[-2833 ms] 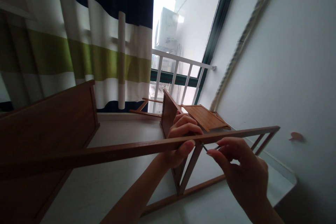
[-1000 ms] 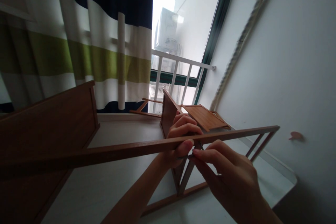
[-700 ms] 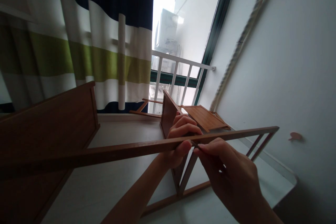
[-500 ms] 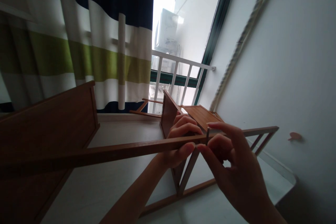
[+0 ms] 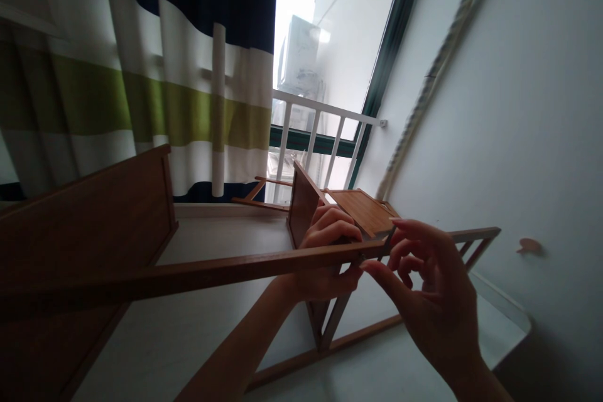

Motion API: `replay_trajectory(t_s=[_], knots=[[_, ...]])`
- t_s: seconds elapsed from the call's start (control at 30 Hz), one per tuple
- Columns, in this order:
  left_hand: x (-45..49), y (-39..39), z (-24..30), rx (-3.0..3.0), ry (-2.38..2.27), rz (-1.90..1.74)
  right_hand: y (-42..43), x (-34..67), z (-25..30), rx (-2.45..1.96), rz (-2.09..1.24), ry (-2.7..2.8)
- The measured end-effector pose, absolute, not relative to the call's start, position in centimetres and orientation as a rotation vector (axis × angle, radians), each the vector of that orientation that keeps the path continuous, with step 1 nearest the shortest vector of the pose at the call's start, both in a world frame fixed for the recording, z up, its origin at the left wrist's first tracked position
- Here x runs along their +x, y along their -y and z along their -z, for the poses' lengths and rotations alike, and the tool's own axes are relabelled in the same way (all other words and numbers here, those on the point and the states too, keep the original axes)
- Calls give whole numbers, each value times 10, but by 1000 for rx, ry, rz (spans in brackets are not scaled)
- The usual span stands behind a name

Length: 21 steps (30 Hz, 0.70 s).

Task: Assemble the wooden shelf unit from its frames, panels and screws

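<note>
- Brown wooden frame (image 5: 235,268), smooth and square-edged, slants across the view above a pale flat surface (image 5: 211,339).
- The person's left hand (image 5: 313,281) is wrapped firmly around it.
- The right hand (image 5: 436,282) has thumb and forefinger spread wide; a slim dark rod (image 5: 389,239) shows at the forefinger, whether gripped one cannot tell.
- Three flat wooden panels: a broad dark panel (image 5: 94,213) at left, a narrow upright panel (image 5: 301,207), a lighter orange-brown panel (image 5: 360,210).
- One folded fabric curtain (image 5: 188,107), banded navy, white and green.
- One white railing (image 5: 325,107) with four uprights.
</note>
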<state>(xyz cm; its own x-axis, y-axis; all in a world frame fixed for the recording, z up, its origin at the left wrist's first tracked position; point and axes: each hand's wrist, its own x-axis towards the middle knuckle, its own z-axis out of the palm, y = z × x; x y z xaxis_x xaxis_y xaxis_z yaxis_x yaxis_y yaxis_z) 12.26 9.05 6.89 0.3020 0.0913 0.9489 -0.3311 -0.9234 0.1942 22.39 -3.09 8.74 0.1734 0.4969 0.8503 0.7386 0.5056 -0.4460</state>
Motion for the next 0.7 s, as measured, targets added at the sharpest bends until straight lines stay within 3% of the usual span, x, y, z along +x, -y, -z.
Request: replay_trajectory(t_s=[0.5, 0.7], knots=[[124, -91, -66, 2252, 177, -1680, 40, 249, -65, -1183, 605, 1489], [124, -90, -67, 2295, 171, -1699, 46, 246, -67, -1280, 903, 1487]])
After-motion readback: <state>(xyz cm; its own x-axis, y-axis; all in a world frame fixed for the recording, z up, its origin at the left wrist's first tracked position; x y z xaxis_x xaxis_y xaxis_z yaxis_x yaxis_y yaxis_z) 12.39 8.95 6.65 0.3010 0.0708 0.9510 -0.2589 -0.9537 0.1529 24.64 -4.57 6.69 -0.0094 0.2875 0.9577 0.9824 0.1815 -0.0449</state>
